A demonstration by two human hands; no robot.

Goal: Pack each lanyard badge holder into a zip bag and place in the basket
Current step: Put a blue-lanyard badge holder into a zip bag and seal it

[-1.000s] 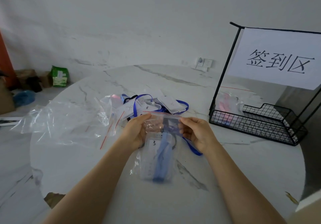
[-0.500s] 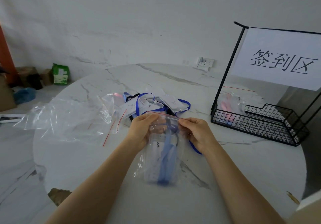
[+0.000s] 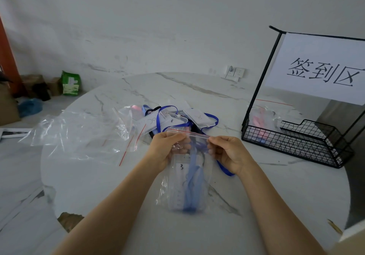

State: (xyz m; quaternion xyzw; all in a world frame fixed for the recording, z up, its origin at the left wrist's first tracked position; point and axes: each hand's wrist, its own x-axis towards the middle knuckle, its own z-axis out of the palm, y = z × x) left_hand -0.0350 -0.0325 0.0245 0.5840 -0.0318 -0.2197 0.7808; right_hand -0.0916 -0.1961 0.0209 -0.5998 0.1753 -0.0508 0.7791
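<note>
Ok so this looks like the sealing step. The left hand point(image 3: 167, 150) and right hand point(image 3: 230, 154) each pinch the top edge of the zip bag point(image 3: 205, 191). Thumbs and fingers are curled onto the red-lined zip strip point(image 3: 190, 134), one hand at each end. The bag hangs down from the hands toward the person, just over the table point(image 3: 266, 205) as far as I can tell. Inside sits a badge holder point(image 3: 180, 187) with a handwritten 3 near its top, and its pale blue lanyard point(image 3: 192, 185) is bunched alongside.

Direction-wise, the bag's long axis runs from the fingers down toward the wearer, with the mouth at the hands and the closed bottom at the near end. The holder lies lengthwise along that same axis.

I can't tell if the strip is pressed shut all the way between the two hands. My guess for the next move is to run a pinch along the strip so it closes end to end, keeping the lanyard out of the seam. Then it goes in the basket point(image 3: 292, 146), which sits well out past the right hand and already holds a bagged pink one point(image 3: 261, 119). More loose holders point(image 3: 197, 117) wait just beyond the fingertips, and spare bags point(image 3: 83, 136) lie out past the left hand.
</note>
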